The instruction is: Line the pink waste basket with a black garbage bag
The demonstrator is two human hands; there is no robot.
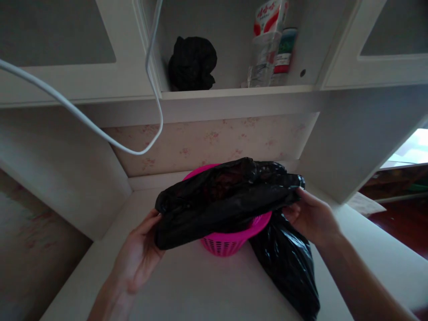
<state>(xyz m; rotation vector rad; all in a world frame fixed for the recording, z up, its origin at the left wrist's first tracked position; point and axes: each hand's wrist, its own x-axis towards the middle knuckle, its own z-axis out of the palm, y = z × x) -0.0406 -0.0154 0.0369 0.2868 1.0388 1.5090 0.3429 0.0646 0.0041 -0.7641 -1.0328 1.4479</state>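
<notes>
A black plastic bag point(220, 209) is stretched sideways between my two hands, its mouth partly open and its rim folded over. My left hand point(142, 249) grips the left end, fingers beneath and thumb near the edge. At the right end, my right hand point(312, 216) pinches the rim. Below and behind the bag stands a pink basket point(222, 244) with slotted walls, mostly covered by the plastic. On the right, a loose shiny part of black plastic point(287, 263) hangs down over the white surface; whether it belongs to the same bag I cannot tell.
The basket stands on a white counter point(200, 290) below an open cabinet shelf point(234, 92). On the shelf are a crumpled black bundle point(192, 64), a clear plastic container point(264, 58) and a can point(285, 51). A white cable point(100, 131) hangs in front at the left.
</notes>
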